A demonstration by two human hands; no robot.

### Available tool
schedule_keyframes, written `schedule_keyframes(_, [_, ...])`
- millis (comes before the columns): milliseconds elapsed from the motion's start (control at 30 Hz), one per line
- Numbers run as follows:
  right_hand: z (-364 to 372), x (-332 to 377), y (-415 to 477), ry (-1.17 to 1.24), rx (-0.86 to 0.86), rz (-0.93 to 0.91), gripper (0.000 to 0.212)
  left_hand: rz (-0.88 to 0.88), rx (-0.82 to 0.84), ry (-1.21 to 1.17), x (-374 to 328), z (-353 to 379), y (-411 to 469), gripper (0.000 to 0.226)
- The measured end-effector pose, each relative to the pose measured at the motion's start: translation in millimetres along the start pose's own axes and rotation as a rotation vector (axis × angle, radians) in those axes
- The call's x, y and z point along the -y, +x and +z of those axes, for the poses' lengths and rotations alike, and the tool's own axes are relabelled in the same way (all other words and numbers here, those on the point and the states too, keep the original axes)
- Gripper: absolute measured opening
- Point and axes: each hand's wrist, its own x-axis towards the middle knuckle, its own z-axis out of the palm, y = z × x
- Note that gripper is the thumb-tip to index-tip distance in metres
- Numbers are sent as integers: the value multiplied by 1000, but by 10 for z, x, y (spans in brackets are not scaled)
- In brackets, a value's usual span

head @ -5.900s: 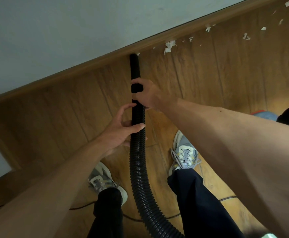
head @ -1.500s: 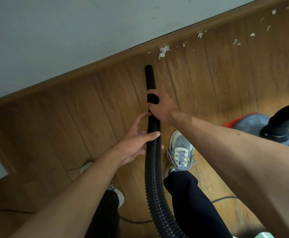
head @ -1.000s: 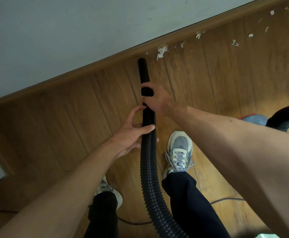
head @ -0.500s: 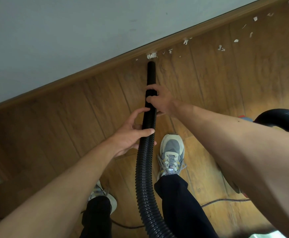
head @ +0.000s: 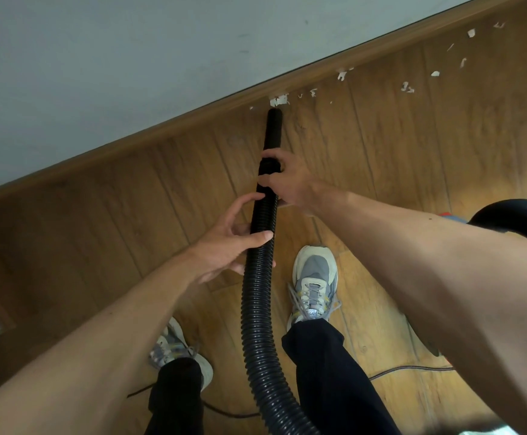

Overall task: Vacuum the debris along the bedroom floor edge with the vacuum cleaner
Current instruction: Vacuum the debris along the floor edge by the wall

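A black ribbed vacuum hose (head: 257, 296) runs up the middle of the view and ends in a smooth black nozzle (head: 273, 127). The nozzle tip sits just below a clump of white paper debris (head: 278, 100) at the wooden baseboard (head: 193, 116). More white scraps (head: 408, 87) lie scattered along the floor edge to the right. My right hand (head: 282, 180) grips the hose at the nozzle collar. My left hand (head: 227, 243) holds the ribbed part lower down, thumb over the hose.
My two grey sneakers (head: 314, 287) stand on the wooden floor either side of the hose. The vacuum body (head: 452, 216) and a hose loop (head: 513, 211) sit at right behind my arm. A thin power cord (head: 409, 368) trails across the floor.
The nozzle pulled back from the baseboard, then pushed forward again and moved rightward along the edge to the white clump. Both hands kept their grip on the hose.
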Motion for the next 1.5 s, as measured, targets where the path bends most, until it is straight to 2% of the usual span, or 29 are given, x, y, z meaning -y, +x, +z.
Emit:
schedule_keyframes(500, [304, 81, 117, -131, 104, -7, 55, 10, -75, -37, 120, -173, -76, 61])
schedule_keyframes(967, [-27, -13, 121, -65, -31, -49, 55, 25, -38, -31, -25, 55, 108, 63])
schedule_keyframes(1233, [27, -15, 128, -121, -37, -65, 58, 21, -42, -25, -7, 34, 68, 61])
schedule_keyframes(1500, [338, 68, 190, -171, 48, -59, 58, -14, -88, -80, 105, -178, -54, 61])
